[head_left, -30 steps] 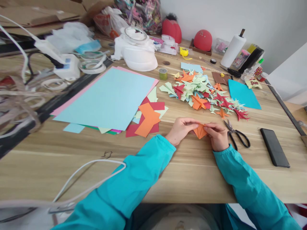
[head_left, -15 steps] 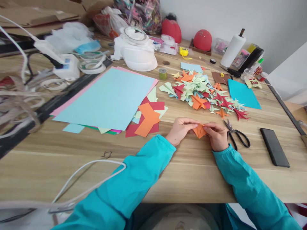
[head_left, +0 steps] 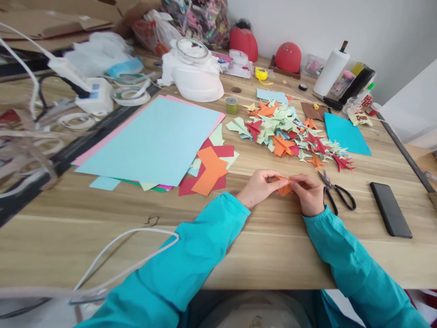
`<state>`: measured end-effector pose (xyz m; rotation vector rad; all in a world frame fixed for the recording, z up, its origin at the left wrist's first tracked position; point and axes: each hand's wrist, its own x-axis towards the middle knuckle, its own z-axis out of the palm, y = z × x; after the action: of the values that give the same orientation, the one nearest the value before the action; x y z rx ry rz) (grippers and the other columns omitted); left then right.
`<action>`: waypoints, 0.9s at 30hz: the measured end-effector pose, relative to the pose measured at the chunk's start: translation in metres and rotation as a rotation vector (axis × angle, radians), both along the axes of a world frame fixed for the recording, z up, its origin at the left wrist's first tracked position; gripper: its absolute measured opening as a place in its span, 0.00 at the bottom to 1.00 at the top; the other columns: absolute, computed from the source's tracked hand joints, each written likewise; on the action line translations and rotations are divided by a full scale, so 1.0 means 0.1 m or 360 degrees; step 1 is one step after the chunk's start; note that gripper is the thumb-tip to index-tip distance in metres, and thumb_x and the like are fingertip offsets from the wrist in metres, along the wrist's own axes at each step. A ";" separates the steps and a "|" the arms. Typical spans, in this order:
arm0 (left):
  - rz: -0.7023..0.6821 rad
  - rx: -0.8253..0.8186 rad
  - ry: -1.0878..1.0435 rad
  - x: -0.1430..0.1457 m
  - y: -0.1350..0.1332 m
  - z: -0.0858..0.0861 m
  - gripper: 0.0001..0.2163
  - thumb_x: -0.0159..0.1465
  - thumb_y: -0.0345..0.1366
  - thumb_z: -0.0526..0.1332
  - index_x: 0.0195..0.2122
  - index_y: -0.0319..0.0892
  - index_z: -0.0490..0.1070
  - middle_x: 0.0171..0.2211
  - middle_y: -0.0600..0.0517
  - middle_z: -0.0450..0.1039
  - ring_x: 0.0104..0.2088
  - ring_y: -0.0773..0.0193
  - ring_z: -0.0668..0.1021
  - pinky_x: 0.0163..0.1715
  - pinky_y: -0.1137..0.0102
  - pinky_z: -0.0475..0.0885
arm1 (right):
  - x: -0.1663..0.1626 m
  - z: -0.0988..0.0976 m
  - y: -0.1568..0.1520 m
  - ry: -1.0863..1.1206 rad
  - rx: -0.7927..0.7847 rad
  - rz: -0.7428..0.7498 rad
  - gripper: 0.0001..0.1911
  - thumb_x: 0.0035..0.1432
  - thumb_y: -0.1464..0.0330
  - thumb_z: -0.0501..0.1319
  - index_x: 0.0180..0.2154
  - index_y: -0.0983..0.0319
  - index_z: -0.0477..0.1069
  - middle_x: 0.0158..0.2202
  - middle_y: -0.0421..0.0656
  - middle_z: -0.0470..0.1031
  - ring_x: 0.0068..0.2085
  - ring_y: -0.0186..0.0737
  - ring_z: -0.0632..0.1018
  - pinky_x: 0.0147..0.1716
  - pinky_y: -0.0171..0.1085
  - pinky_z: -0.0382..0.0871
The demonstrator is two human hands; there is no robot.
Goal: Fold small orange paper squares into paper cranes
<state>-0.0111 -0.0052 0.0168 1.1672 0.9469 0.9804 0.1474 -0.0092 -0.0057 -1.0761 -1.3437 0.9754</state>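
Observation:
A small folded orange paper piece (head_left: 284,187) rests on the wooden table (head_left: 273,246) between my two hands. My left hand (head_left: 260,187) pinches its left side, fingers closed on the paper. From the right, my right hand (head_left: 310,193) grips the same piece with thumb and fingers pressed together. Most of the paper is hidden under my fingers. Both arms wear teal sleeves.
A heap of folded paper shapes (head_left: 290,134) lies just beyond my hands. Black scissors (head_left: 336,193) and a black phone (head_left: 390,209) lie to the right. Large coloured sheets (head_left: 153,141) and cut red and orange squares (head_left: 210,171) sit left. A white cable (head_left: 129,255) runs near-left.
My fingers have closed further over the orange paper, so less of it shows than before. My hands stay in the same spot.

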 end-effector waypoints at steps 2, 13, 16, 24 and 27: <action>0.0006 0.0018 0.0019 0.00 0.00 0.00 0.12 0.50 0.40 0.67 0.31 0.37 0.75 0.25 0.50 0.75 0.25 0.67 0.75 0.26 0.72 0.70 | 0.00 -0.01 0.01 0.0048 -0.0105 -0.0046 0.08 0.44 0.68 0.68 0.32 0.58 0.77 0.22 0.38 0.73 0.23 0.32 0.71 0.24 0.34 0.67; 0.0078 0.0077 0.0031 0.01 0.02 -0.07 0.11 0.51 0.38 0.65 0.31 0.35 0.74 0.27 0.50 0.74 0.27 0.66 0.74 0.27 0.72 0.70 | 0.01 -0.05 0.01 0.0183 -0.0283 0.0013 0.08 0.43 0.65 0.69 0.27 0.62 0.77 0.25 0.41 0.77 0.22 0.32 0.73 0.22 0.33 0.69; 0.0104 0.0107 0.0047 0.01 0.03 -0.09 0.11 0.51 0.38 0.65 0.31 0.35 0.74 0.28 0.49 0.74 0.28 0.66 0.74 0.28 0.71 0.70 | 0.02 -0.06 0.00 0.0264 -0.0361 0.0050 0.09 0.43 0.64 0.68 0.28 0.62 0.77 0.24 0.40 0.76 0.21 0.32 0.72 0.21 0.32 0.68; 0.0129 0.0152 0.0157 0.00 0.03 -0.11 0.09 0.51 0.36 0.64 0.31 0.35 0.74 0.29 0.49 0.75 0.29 0.66 0.74 0.29 0.71 0.69 | 0.03 -0.04 0.00 0.0219 -0.0352 0.0103 0.09 0.48 0.62 0.66 0.27 0.61 0.76 0.22 0.40 0.75 0.21 0.31 0.72 0.22 0.32 0.66; 0.0124 0.0165 0.0226 0.00 0.03 -0.10 0.09 0.51 0.35 0.64 0.30 0.35 0.75 0.29 0.49 0.75 0.29 0.65 0.74 0.30 0.71 0.68 | 0.01 -0.01 0.00 -0.0006 -0.0307 0.0118 0.11 0.48 0.61 0.65 0.27 0.62 0.75 0.23 0.40 0.75 0.22 0.32 0.72 0.23 0.32 0.66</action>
<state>-0.0113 -0.0026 0.0067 1.3087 1.0712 1.0295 0.1486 -0.0089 -0.0062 -1.1794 -1.3199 1.1774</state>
